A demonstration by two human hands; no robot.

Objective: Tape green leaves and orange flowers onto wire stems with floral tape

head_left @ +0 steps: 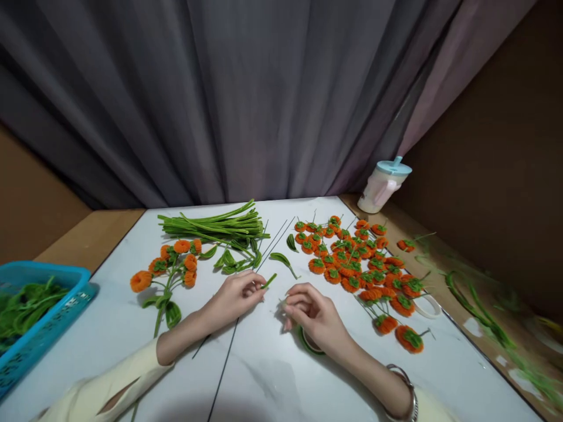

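Observation:
My left hand [240, 298] pinches a short green chenille stem [270, 281] that sticks out past the fingertips. To its right, my right hand [310, 312] is closed, thumb against fingers; a faint pale bit shows at the tips, too small to name. Partly hidden beneath that hand lies a green roll of tape [313, 350]. A single fuzzy green leaf [281, 258] on a thin stalk rests beyond the two hands, with a smaller leaf [292, 242] farther back. Left of my left hand lies a made-up branch of orange chenille persimmons [190, 262] with green leaves.
A bundle of green chenille stems [215, 224] lies at the back, with loose leaves [229, 262] before it. Many orange persimmons [352, 266] with wires cover the right side. A blue basket [83, 287] of green pieces stands left; a lidded cup [382, 186] stands back right.

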